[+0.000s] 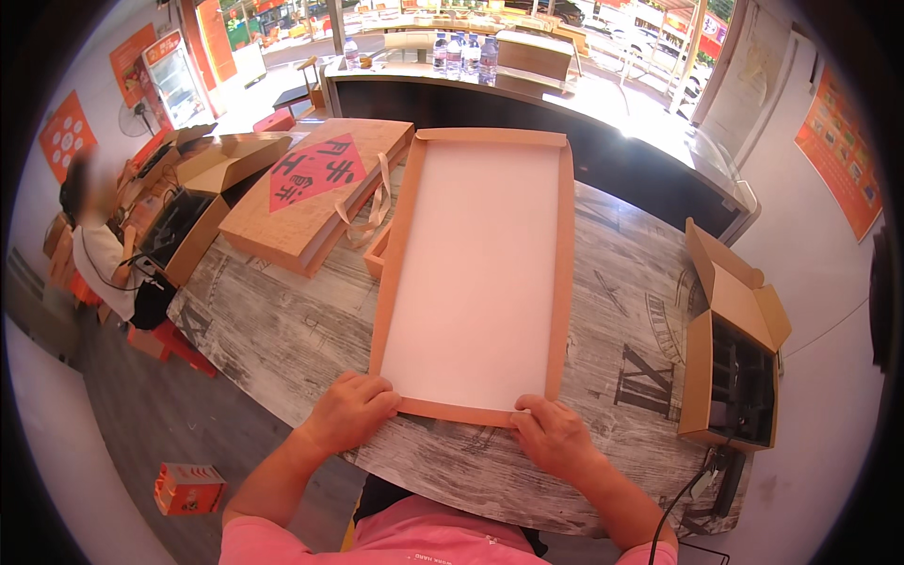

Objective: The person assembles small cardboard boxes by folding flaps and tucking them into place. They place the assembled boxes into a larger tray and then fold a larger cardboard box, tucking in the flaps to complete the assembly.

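A long shallow cardboard tray [474,273] with a white inside and a brown rim lies lengthwise in front of me on the grey wood-patterned table [617,311]. My left hand [351,411] grips its near left corner, fingers curled over the rim. At the near right corner my right hand [554,435] pinches the rim between thumb and fingers. A part of a smaller brown box [376,254] shows from behind the tray's left side. To the left sits a large wood-coloured box [306,193] with a pink-red diamond label and a pale ribbon [374,209].
An open cardboard box [697,381] with black contents and a cable stands at the table's right edge. More open boxes [212,169] are at the far left, near a seated person [99,250]. Bottles [454,53] stand on a counter behind. A small orange-and-white carton [188,488] lies on the floor.
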`<state>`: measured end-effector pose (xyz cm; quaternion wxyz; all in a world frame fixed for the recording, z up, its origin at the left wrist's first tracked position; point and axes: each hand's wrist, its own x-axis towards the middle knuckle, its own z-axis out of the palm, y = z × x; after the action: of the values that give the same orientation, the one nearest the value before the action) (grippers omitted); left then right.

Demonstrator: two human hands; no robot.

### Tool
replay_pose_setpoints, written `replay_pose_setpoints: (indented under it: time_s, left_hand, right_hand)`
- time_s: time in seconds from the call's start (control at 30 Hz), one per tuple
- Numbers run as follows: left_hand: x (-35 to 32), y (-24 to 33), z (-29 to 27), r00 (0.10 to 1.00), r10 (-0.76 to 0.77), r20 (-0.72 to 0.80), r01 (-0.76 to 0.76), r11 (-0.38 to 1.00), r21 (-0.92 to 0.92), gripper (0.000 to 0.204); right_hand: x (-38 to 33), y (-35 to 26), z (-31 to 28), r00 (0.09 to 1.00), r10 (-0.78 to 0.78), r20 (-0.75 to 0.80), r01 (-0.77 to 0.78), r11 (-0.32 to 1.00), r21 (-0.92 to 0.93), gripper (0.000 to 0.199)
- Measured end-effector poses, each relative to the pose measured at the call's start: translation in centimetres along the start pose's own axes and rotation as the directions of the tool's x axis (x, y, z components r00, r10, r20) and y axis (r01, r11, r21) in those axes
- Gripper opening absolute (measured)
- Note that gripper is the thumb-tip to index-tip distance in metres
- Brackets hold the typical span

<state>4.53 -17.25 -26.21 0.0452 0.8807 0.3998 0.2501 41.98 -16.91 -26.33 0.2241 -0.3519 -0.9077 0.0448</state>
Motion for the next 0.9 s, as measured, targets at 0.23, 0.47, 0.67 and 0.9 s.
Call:
replay_pose_setpoints:
  time_s: [0.23, 0.47, 0.67, 0.9]
  left_hand:
    - [0.5, 0.5, -0.4, 1.000, -0.021, 0.023, 0.021, 1.000, 0.023, 0.024]
    - [1.1, 0.8, -0.3, 0.998, -0.035, 0.058, 0.032, 0.997, 0.066, 0.023]
    - [0.5, 0.0, 1.2, 0.993, -0.056, 0.108, 0.046, 0.995, 0.090, 0.020]
    - [-0.1, 0.5, 1.7, 0.997, -0.076, 0.005, 0.074, 0.980, 0.182, 0.012]
  right_hand:
    - [-0.1, 0.2, 0.4, 1.000, -0.023, -0.002, 0.023, 1.000, -0.016, 0.011]
    - [0.0, 0.1, 0.1, 0.999, -0.031, 0.040, 0.032, 0.999, -0.013, 0.016]
    - [-0.2, 0.2, 0.4, 0.999, -0.050, 0.016, 0.050, 0.999, -0.016, 0.019]
    - [-0.2, 0.2, 0.5, 1.000, -0.009, -0.012, 0.008, 0.999, -0.039, 0.022]
